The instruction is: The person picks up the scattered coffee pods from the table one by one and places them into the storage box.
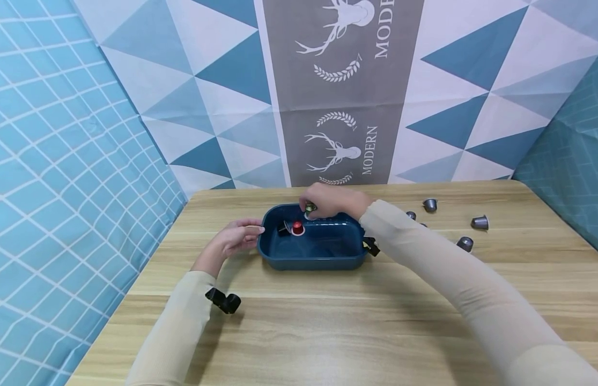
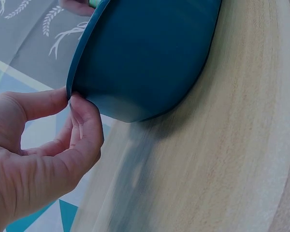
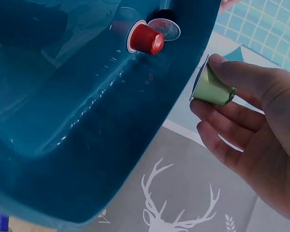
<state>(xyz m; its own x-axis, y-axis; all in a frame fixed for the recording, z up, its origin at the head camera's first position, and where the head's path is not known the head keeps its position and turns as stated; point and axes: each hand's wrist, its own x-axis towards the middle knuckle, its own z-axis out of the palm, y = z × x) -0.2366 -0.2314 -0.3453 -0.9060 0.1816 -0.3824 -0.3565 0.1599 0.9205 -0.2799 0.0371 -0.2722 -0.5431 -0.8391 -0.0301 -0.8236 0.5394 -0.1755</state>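
Observation:
My left hand (image 1: 238, 236) pinches the left end rim of a dark blue basin (image 1: 313, 264), thumb on one side and fingers on the other; the left wrist view shows this hand (image 2: 48, 166) gripping the basin (image 2: 145, 63) closely. Over the basin's far side, my right hand (image 1: 327, 201) holds a green coffee capsule (image 1: 310, 207). In the right wrist view, thumb and fingers pinch that green capsule (image 3: 212, 91) near the rim. Inside the basin, toward its left end, lie a red capsule (image 3: 145, 38) and a black capsule (image 3: 165, 28) with its silvery lid showing.
On the wooden table (image 1: 303, 332), right of the basin, several dark or grey capsules lie scattered, among them one at the back (image 1: 430, 205), one farther right (image 1: 480, 222) and one nearer (image 1: 465, 244). A patterned cloth wall (image 1: 241, 107) rises behind the table.

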